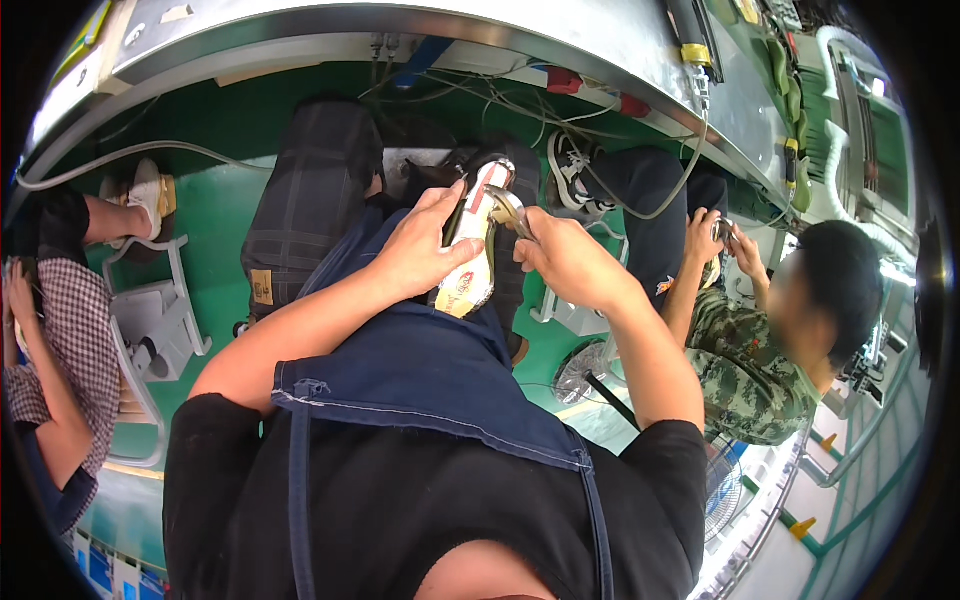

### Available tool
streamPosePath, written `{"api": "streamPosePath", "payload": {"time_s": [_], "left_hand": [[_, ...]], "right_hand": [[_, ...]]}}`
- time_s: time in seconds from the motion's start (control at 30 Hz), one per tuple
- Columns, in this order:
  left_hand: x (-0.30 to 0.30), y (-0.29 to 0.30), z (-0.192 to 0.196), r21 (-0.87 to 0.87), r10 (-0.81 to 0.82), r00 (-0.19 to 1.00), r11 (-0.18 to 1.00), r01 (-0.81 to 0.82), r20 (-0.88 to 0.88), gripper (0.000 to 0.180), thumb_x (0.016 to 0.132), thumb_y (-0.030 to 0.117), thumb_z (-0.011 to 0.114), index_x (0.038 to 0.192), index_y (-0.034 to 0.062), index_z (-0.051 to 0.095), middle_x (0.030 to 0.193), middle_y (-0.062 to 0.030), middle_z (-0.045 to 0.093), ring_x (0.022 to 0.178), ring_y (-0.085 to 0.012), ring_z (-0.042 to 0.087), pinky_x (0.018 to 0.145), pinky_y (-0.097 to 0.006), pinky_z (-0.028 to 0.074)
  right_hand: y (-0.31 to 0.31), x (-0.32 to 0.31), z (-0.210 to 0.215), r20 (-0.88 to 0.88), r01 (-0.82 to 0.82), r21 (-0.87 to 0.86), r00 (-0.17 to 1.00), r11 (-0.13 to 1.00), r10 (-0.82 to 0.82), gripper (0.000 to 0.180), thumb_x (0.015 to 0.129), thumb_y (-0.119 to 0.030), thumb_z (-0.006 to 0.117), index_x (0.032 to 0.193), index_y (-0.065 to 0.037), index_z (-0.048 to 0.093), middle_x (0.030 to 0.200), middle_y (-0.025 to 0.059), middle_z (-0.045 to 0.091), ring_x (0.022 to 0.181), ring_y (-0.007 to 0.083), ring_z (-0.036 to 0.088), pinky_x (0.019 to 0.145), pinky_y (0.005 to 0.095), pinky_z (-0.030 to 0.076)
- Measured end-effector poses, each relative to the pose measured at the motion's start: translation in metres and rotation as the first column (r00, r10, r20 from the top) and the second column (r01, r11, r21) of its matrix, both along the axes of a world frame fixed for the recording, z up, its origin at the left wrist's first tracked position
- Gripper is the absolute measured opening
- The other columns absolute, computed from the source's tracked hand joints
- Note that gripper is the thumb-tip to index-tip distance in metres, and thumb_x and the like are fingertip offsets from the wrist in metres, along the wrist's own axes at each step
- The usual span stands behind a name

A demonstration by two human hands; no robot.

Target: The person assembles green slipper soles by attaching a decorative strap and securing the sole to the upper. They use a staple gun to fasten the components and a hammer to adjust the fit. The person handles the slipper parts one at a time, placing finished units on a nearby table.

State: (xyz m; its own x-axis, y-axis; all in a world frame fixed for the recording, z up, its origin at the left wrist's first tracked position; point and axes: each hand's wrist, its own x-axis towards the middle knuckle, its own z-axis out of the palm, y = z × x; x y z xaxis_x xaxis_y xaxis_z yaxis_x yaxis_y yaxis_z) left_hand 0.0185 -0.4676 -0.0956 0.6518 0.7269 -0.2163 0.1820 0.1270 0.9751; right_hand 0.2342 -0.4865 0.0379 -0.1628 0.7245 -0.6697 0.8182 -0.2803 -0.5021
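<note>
My left hand [425,245] is wrapped around a shoe [465,270] that lies bottom up over my lap, its thumb pressed across the pale underside. The shoe's underside is white, pinkish toward the far end and tan with a red mark at the near end; dark upper material shows along its edges. In my closed right hand [570,255] is a metal hand tool with a curved head [507,208], like pincers. Its head rests at the shoe's right edge, near the middle. My fingers hide the tool's handle.
A metal-edged workbench [330,35] curves across the far side, with loose cables [490,90] beneath it. At right sits a co-worker [750,350] in camouflage; another person [60,350] sits at far left by a white stool [160,330]. A floor fan [585,375] stands at right.
</note>
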Motion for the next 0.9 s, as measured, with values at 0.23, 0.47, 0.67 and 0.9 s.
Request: {"api": "streamPosePath", "payload": {"time_s": [0.23,0.47,0.67,0.9], "left_hand": [[0.0,0.001,0.001,0.03,-0.007,1.0,1.0,0.008,-0.025,0.084,0.093,0.027,0.074,0.157,-0.0103,0.036,0.15,-0.0205,0.049,0.135,-0.0364,0.054,0.113,-0.039,0.043],[-0.003,0.001,0.003,0.028,-0.006,0.999,1.0,0.007,-0.033,0.084,0.093,0.027,0.074,0.157,-0.0102,0.036,0.15,-0.0204,0.048,0.134,-0.0378,0.054,0.113,-0.039,0.043],[-0.004,0.003,0.01,0.021,-0.012,0.998,1.0,0.014,-0.057,0.086,0.092,0.029,0.073,0.156,-0.013,0.033,0.146,-0.0228,0.048,0.132,-0.04,0.055,0.111,-0.042,0.046],[-0.004,0.004,0.002,0.008,-0.014,1.0,1.0,0.014,0.004,0.087,0.091,0.028,0.075,0.155,-0.0141,0.033,0.142,-0.0237,0.049,0.132,-0.0393,0.054,0.112,-0.041,0.045]], "right_hand": [[0.041,-0.011,0.012,0.164,-0.253,-0.204,0.944,0.946,0.288,0.028,0.099,-0.01,0.061,0.119,0.009,0.057,0.098,0.0294,0.073,0.097,0.0447,0.072,0.082,0.0491,0.055],[0.06,-0.019,0.016,0.185,-0.308,-0.328,0.906,0.893,0.38,0.026,0.1,-0.014,0.061,0.112,0.008,0.056,0.086,0.0272,0.069,0.087,0.044,0.07,0.078,0.0506,0.052],[0.046,-0.012,0.006,0.114,-0.268,-0.251,0.946,0.93,0.303,0.025,0.101,-0.016,0.06,0.111,0.006,0.054,0.086,0.027,0.067,0.084,0.0451,0.068,0.077,0.0509,0.05],[0.046,-0.012,0.006,0.111,-0.286,-0.238,0.941,0.928,0.318,0.025,0.102,-0.014,0.06,0.113,0.006,0.052,0.089,0.0296,0.069,0.089,0.0488,0.067,0.076,0.0524,0.05]]}}
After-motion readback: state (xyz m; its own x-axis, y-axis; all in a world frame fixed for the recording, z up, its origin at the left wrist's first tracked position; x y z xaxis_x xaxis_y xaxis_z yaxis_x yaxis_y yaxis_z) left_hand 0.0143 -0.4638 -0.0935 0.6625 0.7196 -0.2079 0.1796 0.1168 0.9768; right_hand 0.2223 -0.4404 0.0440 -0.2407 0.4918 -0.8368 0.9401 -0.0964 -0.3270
